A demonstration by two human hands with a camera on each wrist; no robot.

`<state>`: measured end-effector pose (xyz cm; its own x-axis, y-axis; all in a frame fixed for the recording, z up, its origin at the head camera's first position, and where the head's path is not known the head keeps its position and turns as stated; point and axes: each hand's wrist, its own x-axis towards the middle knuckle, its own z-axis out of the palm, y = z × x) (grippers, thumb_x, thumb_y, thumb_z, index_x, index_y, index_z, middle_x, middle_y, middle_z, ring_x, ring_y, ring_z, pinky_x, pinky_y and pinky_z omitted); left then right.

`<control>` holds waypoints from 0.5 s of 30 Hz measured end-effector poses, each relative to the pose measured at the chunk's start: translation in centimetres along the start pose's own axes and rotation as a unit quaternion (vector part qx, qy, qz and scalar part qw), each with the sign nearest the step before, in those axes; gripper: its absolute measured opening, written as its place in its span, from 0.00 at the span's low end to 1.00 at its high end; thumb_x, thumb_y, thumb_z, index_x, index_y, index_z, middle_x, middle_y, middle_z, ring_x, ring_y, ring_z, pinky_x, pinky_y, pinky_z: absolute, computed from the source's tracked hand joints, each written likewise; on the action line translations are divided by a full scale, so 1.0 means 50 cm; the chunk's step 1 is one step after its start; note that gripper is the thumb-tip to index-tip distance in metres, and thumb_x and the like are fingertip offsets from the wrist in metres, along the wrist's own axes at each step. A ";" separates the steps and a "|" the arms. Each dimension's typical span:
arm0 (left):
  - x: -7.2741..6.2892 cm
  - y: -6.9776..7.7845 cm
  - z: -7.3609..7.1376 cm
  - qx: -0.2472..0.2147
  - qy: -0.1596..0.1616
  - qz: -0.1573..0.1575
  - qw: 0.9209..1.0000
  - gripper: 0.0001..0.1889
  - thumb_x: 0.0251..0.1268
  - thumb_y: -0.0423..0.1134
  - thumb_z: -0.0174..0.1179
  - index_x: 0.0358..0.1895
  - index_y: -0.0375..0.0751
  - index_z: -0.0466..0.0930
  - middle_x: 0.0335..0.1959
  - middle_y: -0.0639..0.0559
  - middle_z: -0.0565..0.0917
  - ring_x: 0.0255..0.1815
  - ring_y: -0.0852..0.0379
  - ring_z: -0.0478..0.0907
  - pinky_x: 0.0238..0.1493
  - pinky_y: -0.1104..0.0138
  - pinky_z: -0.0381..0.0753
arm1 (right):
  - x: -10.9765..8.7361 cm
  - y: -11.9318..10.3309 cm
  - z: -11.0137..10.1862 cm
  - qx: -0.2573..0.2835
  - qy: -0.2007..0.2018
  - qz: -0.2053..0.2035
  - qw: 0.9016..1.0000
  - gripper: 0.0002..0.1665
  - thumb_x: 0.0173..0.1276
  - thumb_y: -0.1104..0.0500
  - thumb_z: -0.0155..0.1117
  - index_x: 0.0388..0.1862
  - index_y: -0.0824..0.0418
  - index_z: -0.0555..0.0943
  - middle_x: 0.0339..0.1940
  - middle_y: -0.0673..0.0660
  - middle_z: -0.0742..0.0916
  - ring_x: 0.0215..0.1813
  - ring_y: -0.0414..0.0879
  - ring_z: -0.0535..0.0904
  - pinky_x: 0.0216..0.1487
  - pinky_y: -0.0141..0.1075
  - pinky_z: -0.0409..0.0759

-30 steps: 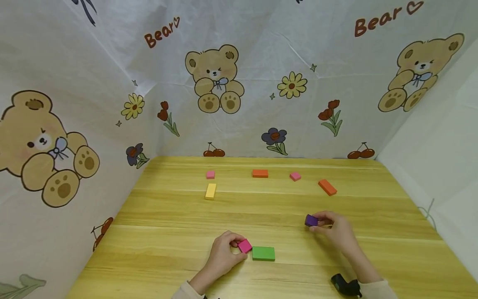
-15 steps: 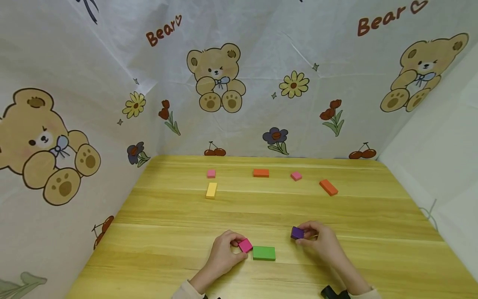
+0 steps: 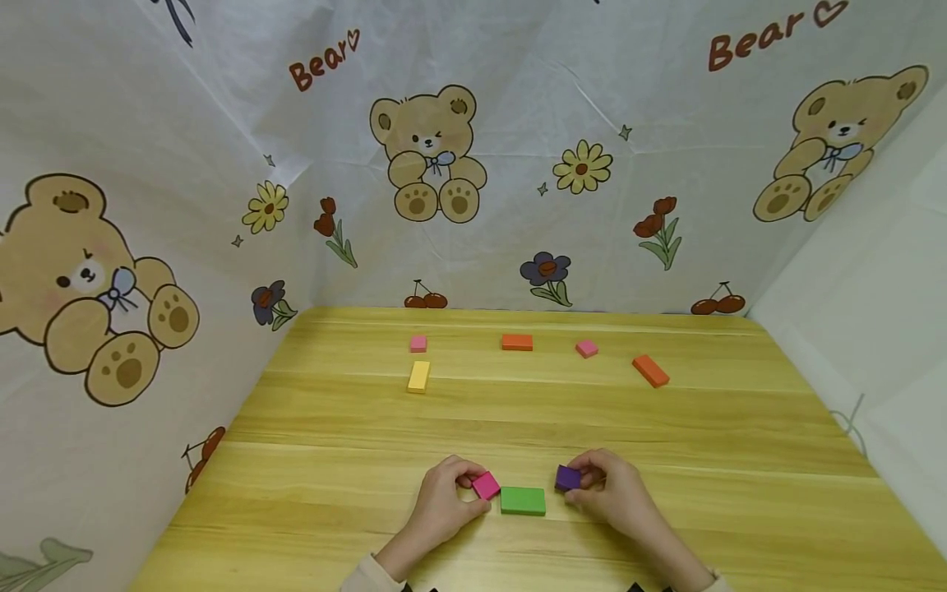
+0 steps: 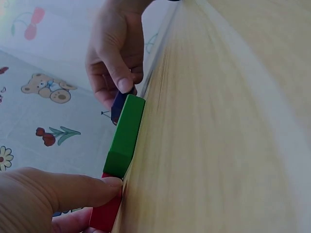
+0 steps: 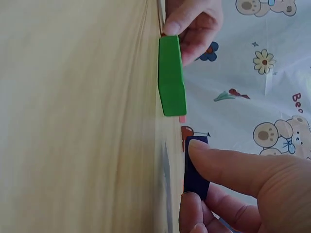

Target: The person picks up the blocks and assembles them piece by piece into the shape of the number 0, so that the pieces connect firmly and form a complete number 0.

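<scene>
My left hand (image 3: pixel 444 503) pinches a magenta block (image 3: pixel 486 486) between thumb and fingers on the table. Just right of it lies a green rectangular block (image 3: pixel 523 501), its left end by the magenta block's corner. My right hand (image 3: pixel 612 492) grips a purple block (image 3: pixel 568 478) a short gap to the right of the green one. In the right wrist view the purple block (image 5: pixel 196 167) is held by thumb and fingers, apart from the green block (image 5: pixel 172 77). The left wrist view has the thumb pressed on the magenta block (image 4: pixel 106 212), which looks red there.
Farther back on the wooden table (image 3: pixel 355 427) lie a yellow block (image 3: pixel 418 377), a pink block (image 3: pixel 418 344), an orange block (image 3: pixel 517 342), another pink block (image 3: pixel 587 349) and another orange block (image 3: pixel 651 371). A bear-print cloth (image 3: pixel 488 238) stands behind the table.
My right hand has carried the purple block leftward and toward me, closer to the green block. My left hand and the magenta block have stayed in place.
</scene>
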<state>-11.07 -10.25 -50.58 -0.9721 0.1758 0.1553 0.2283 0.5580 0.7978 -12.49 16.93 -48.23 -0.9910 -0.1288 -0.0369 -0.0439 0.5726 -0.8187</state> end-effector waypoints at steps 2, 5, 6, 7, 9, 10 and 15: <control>0.000 0.000 0.000 0.000 0.000 0.000 1.000 0.18 0.40 0.32 0.78 0.39 0.41 0.86 0.33 0.57 0.82 0.33 0.68 0.73 0.37 0.73 0.73 | -0.001 0.002 0.006 -0.007 -0.003 -0.011 1.000 0.20 0.45 0.66 0.81 0.38 0.61 0.84 0.33 0.53 0.82 0.33 0.40 0.77 0.32 0.28 0.77; 0.000 0.000 0.000 0.001 0.000 0.000 1.000 0.18 0.40 0.32 0.78 0.39 0.41 0.86 0.33 0.57 0.81 0.33 0.68 0.73 0.37 0.73 0.73 | -0.003 0.002 0.013 -0.017 -0.004 -0.023 1.000 0.20 0.45 0.66 0.81 0.38 0.60 0.84 0.33 0.52 0.82 0.33 0.39 0.77 0.33 0.28 0.77; 0.000 -0.001 0.001 0.002 0.000 0.000 1.000 0.18 0.40 0.32 0.78 0.39 0.41 0.86 0.33 0.57 0.81 0.33 0.68 0.73 0.37 0.73 0.73 | -0.004 0.002 0.014 -0.020 -0.004 -0.029 0.999 0.20 0.45 0.66 0.81 0.38 0.60 0.84 0.33 0.52 0.82 0.33 0.39 0.76 0.33 0.27 0.76; 0.000 -0.001 0.001 0.002 0.000 0.000 1.000 0.18 0.40 0.32 0.78 0.39 0.42 0.86 0.32 0.57 0.81 0.33 0.68 0.72 0.36 0.73 0.73 | -0.005 0.001 0.016 -0.023 -0.002 -0.033 0.999 0.20 0.44 0.66 0.81 0.37 0.60 0.84 0.33 0.52 0.82 0.33 0.39 0.76 0.33 0.27 0.76; 0.000 -0.001 0.001 0.002 0.000 0.000 1.000 0.18 0.40 0.33 0.78 0.39 0.42 0.86 0.32 0.57 0.81 0.32 0.68 0.72 0.36 0.73 0.72 | -0.007 -0.001 0.019 -0.028 0.001 -0.041 0.999 0.20 0.44 0.66 0.81 0.37 0.61 0.84 0.33 0.52 0.82 0.33 0.39 0.76 0.32 0.28 0.76; 0.000 -0.001 0.001 0.002 0.000 0.000 1.000 0.18 0.40 0.33 0.78 0.39 0.42 0.86 0.32 0.57 0.81 0.33 0.68 0.72 0.36 0.73 0.72 | -0.007 -0.002 0.020 -0.031 0.003 -0.043 0.999 0.20 0.44 0.66 0.81 0.37 0.61 0.84 0.33 0.51 0.82 0.33 0.38 0.76 0.32 0.28 0.76; 0.000 -0.002 0.001 0.000 0.001 -0.002 1.000 0.18 0.40 0.33 0.78 0.40 0.42 0.86 0.32 0.57 0.81 0.33 0.68 0.73 0.37 0.72 0.72 | -0.007 -0.002 0.028 -0.042 0.006 -0.048 0.998 0.20 0.44 0.66 0.81 0.37 0.59 0.84 0.32 0.49 0.82 0.32 0.37 0.75 0.34 0.28 0.76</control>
<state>-11.06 -10.25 -50.68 -0.9732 0.1720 0.1526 0.2240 0.5594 0.7980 -11.96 15.81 -48.93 -0.9832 -0.1769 0.0455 -0.1478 0.6245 -0.7669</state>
